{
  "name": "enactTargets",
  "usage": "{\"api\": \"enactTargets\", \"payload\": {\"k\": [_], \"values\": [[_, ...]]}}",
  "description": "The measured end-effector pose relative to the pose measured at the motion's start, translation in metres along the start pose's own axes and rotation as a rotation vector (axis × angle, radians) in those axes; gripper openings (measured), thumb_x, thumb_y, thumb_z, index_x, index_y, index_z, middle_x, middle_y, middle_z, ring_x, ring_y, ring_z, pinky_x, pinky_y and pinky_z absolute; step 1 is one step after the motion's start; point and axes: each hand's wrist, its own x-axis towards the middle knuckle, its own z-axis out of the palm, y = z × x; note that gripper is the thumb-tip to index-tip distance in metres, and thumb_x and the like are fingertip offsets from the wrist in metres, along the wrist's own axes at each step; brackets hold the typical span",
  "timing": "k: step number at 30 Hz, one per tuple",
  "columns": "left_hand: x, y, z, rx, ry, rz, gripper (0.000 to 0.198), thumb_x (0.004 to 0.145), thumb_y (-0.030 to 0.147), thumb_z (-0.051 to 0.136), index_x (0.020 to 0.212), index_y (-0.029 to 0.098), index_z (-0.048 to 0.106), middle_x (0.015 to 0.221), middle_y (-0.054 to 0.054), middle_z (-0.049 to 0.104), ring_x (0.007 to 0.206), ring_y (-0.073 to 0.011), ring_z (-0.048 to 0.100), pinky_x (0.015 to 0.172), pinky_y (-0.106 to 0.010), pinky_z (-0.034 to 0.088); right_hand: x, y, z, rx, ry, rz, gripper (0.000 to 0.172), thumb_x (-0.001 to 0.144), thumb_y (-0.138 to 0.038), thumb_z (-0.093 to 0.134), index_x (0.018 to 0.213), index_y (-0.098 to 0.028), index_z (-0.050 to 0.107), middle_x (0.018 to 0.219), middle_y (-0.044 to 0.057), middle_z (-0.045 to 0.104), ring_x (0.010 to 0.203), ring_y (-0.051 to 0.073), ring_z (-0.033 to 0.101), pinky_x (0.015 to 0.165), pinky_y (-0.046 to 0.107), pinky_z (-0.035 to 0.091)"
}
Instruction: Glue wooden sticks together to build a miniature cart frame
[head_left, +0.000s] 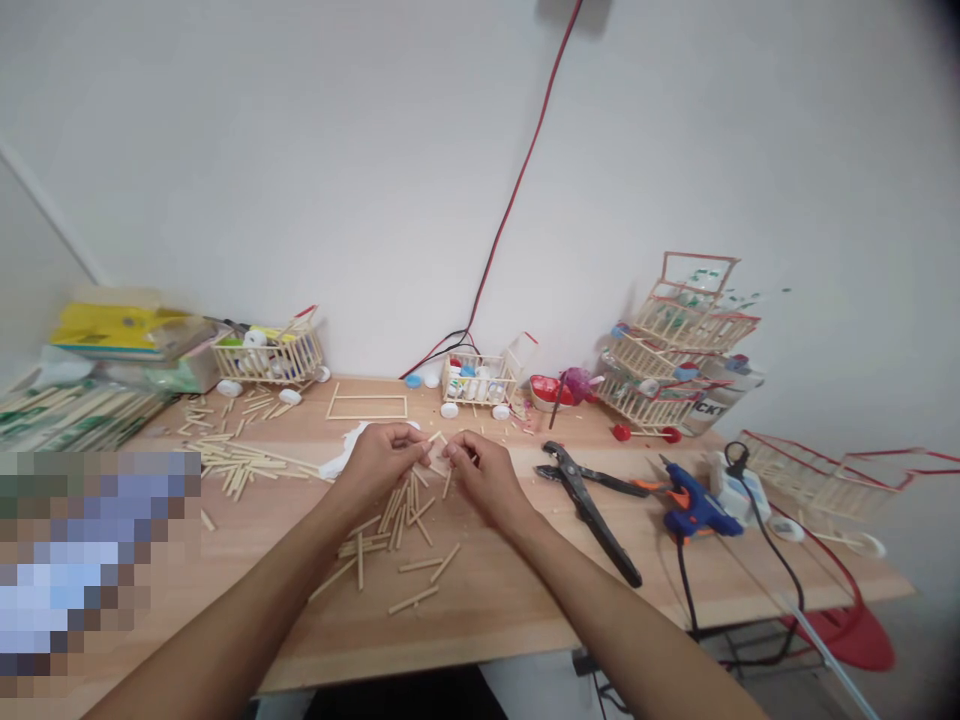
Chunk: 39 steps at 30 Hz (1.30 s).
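Note:
My left hand (386,458) is closed in a pinch over the middle of the table, and a short wooden stick (436,437) shows at its fingertips. Close beside it, my right hand (484,475) pinches too, its fingertips at the end of a stick piece meeting the first one; whether the two sticks are joined is too small to tell. Below both hands lies a loose pile of cut sticks (405,510). Behind my left hand is a flat rectangular stick frame (371,400), with a crumpled white piece (345,450) nearer the wrist.
Black-handled pliers (592,510) and a blue glue gun (697,505) with a cord lie on the right. Stick-built carts (480,380) stand along the wall, with several stacked baskets (660,370) at the right. More sticks (240,460) and packaged bundles (90,410) occupy the left.

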Motion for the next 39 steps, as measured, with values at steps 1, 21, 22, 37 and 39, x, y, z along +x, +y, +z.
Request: {"api": "enactTargets", "payload": {"k": [1, 21, 22, 37, 39], "values": [[0.0, 0.0004, -0.0001, 0.001, 0.0, -0.003, 0.027, 0.067, 0.041, 0.065, 0.061, 0.015, 0.063, 0.039, 0.005, 0.045, 0.036, -0.0072, 0.033, 0.038, -0.02, 0.023, -0.0001, -0.0002, 0.0, -0.004, -0.002, 0.002, 0.018, 0.084, -0.02, 0.046, 0.076, -0.017, 0.061, 0.069, -0.002, 0.06, 0.065, 0.012, 0.052, 0.062, 0.021, 0.037], [-0.0008, 0.0043, 0.0012, -0.024, 0.001, -0.012, 0.027, 0.065, 0.041, 0.065, 0.059, 0.015, 0.062, 0.041, 0.005, 0.046, 0.036, -0.0069, 0.033, 0.038, -0.02, 0.022, -0.0012, 0.0015, 0.0017, 0.016, 0.01, -0.008, 0.017, 0.083, -0.019, 0.047, 0.076, -0.017, 0.062, 0.068, -0.002, 0.06, 0.064, 0.012, 0.051, 0.062, 0.021, 0.037], [-0.0008, 0.0043, 0.0012, -0.025, 0.0, -0.013, 0.027, 0.065, 0.041, 0.065, 0.059, 0.015, 0.062, 0.041, 0.005, 0.046, 0.036, -0.0068, 0.033, 0.038, -0.02, 0.023, -0.0012, 0.0013, 0.0016, 0.014, 0.008, -0.008, 0.017, 0.083, -0.019, 0.047, 0.076, -0.017, 0.062, 0.068, -0.002, 0.06, 0.064, 0.012, 0.051, 0.062, 0.021, 0.037], [0.0027, -0.0042, -0.0001, -0.025, -0.007, 0.006, 0.028, 0.068, 0.042, 0.065, 0.064, 0.014, 0.063, 0.05, 0.002, 0.054, 0.037, -0.0066, 0.034, 0.038, -0.021, 0.024, 0.0001, -0.0027, 0.0005, 0.004, 0.004, 0.026, 0.017, 0.083, -0.02, 0.047, 0.076, -0.017, 0.062, 0.069, -0.002, 0.061, 0.065, 0.012, 0.053, 0.062, 0.021, 0.037], [0.0023, -0.0032, 0.0002, -0.02, -0.007, -0.007, 0.028, 0.069, 0.042, 0.065, 0.062, 0.014, 0.062, 0.045, 0.004, 0.049, 0.037, -0.007, 0.034, 0.038, -0.021, 0.023, 0.0003, -0.0032, 0.0004, 0.002, 0.005, 0.03, 0.017, 0.083, -0.02, 0.047, 0.075, -0.017, 0.062, 0.069, -0.002, 0.061, 0.065, 0.012, 0.052, 0.061, 0.021, 0.036]]}}
